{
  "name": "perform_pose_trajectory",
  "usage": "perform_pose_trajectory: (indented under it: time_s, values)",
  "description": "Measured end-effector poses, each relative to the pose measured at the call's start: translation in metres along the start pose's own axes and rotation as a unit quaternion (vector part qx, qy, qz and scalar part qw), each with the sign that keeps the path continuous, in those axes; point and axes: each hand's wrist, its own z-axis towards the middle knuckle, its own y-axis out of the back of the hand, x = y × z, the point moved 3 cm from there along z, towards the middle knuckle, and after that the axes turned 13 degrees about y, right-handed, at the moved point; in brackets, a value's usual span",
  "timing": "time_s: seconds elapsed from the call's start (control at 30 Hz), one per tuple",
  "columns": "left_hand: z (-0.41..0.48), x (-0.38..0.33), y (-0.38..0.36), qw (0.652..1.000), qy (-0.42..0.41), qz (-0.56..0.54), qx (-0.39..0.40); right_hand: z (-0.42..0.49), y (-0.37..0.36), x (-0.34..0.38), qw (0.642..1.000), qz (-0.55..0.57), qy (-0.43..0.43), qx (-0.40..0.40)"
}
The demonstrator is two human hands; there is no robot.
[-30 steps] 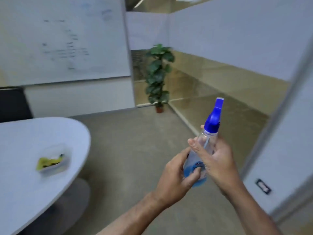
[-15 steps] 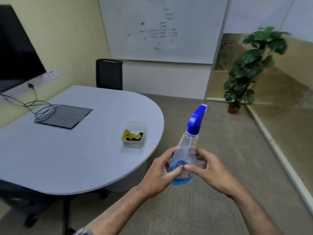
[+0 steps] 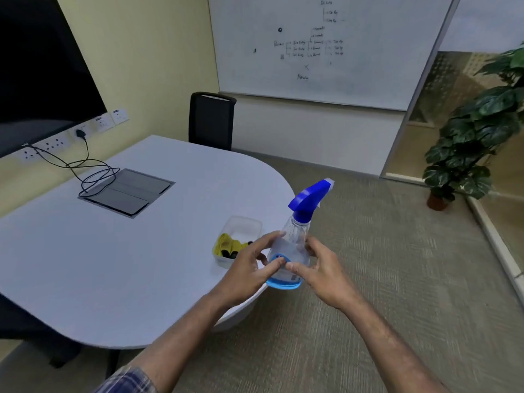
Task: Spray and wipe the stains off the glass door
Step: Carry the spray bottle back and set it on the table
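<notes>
A clear spray bottle (image 3: 295,242) with a blue trigger head and a little blue liquid at its base is upright in mid-air over the table's rounded edge. My left hand (image 3: 249,272) grips its body from the left. My right hand (image 3: 323,273) holds it from the right, fingertips on the label. Just behind the bottle, a clear plastic tub (image 3: 241,236) on the table holds a yellow cloth (image 3: 226,245) and something dark. A glass partition (image 3: 425,117) shows at the far right; the glass door is out of view.
A grey rounded table (image 3: 119,265) fills the left, with a cable box lid (image 3: 127,191) and black cables. A black chair (image 3: 211,120) stands behind it, a whiteboard (image 3: 326,46) on the back wall, a dark screen (image 3: 37,66) at left, a potted plant (image 3: 467,146) at right.
My view has swung left, from the glass wall to the table. The bottle stays in both hands and now sits closer to the tub with the yellow cloth.
</notes>
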Motion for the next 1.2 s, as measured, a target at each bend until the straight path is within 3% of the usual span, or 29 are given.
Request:
perform_pose_trajectory:
  time_s: [0.2, 0.57, 0.93, 1.2]
  values:
    - [0.096, 0.025, 0.031, 0.998, 0.013, -0.032, -0.061, 0.096, -0.015, -0.024, 0.999, 0.000, 0.010, -0.045]
    - [0.254, 0.098, 0.089, 0.996, 0.048, -0.057, -0.039, 0.264, -0.061, -0.115, 0.987, 0.007, -0.014, -0.157]
    - [0.309, 0.183, 0.113, 0.991, 0.108, -0.007, -0.079, 0.349, -0.110, -0.202, 0.990, -0.019, -0.050, -0.132]
    - [0.332, 0.231, 0.119, 0.983, 0.146, 0.104, -0.041, 0.375, -0.150, -0.248, 0.992, -0.024, -0.095, -0.084]
